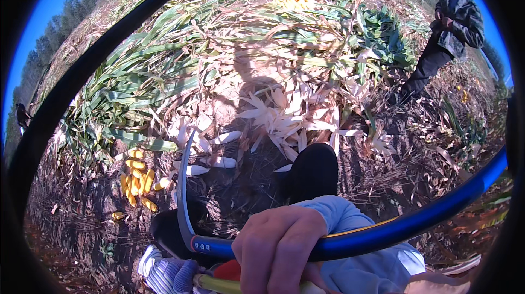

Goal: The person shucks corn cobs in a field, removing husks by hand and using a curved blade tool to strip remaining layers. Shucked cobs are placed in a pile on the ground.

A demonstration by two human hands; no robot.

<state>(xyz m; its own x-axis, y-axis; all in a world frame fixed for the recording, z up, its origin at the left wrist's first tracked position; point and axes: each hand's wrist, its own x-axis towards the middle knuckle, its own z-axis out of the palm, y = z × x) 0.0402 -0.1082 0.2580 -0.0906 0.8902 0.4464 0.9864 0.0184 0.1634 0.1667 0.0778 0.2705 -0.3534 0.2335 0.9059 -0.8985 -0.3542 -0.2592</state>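
A sickle with a curved metal blade [183,199] and a long blue handle [369,240] crosses the foreground, close to the camera. My right hand [279,245], bare, is closed around the handle near the blade, and its fingers also reach over a pale green corn stalk [221,284]. My left hand [174,273], in a white and purple knit glove, grips that stalk at the bottom edge. Something red lies between the hands, partly hidden. The stalk's ends are out of sight or covered. The blade points up and away, over the ground between my dark-clad legs.
Husked yellow corn cobs [137,179] lie in a small pile at the left. Pale husks [270,117] and cut corn stalks [164,64] cover the ground ahead. More cobs [293,1] lie farther off. A person [455,23] stands at the upper right; others are distant.
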